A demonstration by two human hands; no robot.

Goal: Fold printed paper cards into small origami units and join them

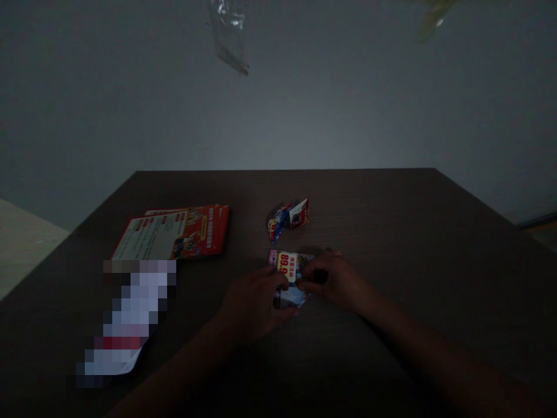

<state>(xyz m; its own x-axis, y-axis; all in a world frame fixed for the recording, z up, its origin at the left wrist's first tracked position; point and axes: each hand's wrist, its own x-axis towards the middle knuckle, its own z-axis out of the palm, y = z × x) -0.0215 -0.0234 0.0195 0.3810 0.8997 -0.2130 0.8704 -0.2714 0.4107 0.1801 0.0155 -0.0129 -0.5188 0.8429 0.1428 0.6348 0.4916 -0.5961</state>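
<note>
A small printed paper flyer, with a yellow patch and large red digits, lies on the dark table in front of me. It looks folded, with a pale section at its near end. My left hand holds its left side, the thumb along the near edge and the fingers curled over the top. At the right edge, the fingers and thumb of my right hand pinch the paper. Just beyond the flyer stands a folded colourful paper piece, touching or close to a white and red folded piece.
A stack of red and white printed leaflets lies at the left on the wood-grain table. Nearer me is a pale, blurred-out sheet with a curled edge. A clear plastic bag hangs on the grey wall behind.
</note>
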